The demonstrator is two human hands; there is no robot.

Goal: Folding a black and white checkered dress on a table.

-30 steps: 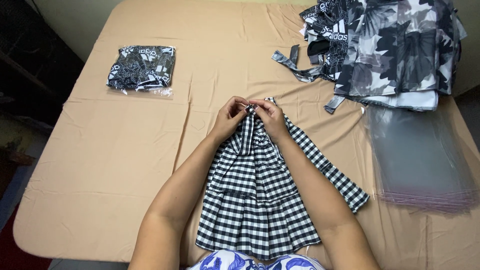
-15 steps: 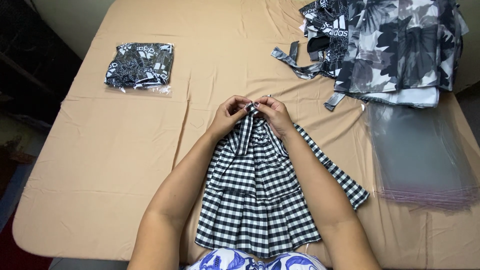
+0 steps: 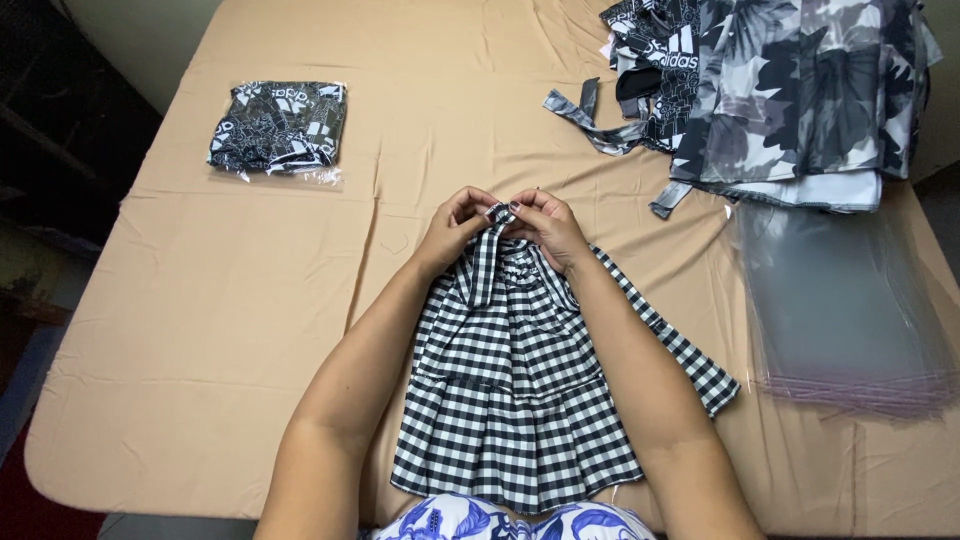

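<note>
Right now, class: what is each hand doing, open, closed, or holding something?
Left hand: closed, pinching a strap at the top of the checked garment.
Right hand: closed on the same strap, fingers meeting the left hand's.

Bagged dark printed garment (image 3: 278, 128) far left, heap of floral clothes (image 3: 790, 95), stack of clear bags (image 3: 845, 305) on the tan table (image 3: 230, 310).

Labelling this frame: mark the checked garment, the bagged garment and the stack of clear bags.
checked garment (image 3: 510, 400): head view, pleated lower panel.
bagged garment (image 3: 278, 125): head view, middle of packet.
stack of clear bags (image 3: 845, 310): head view, top sheet.
</note>
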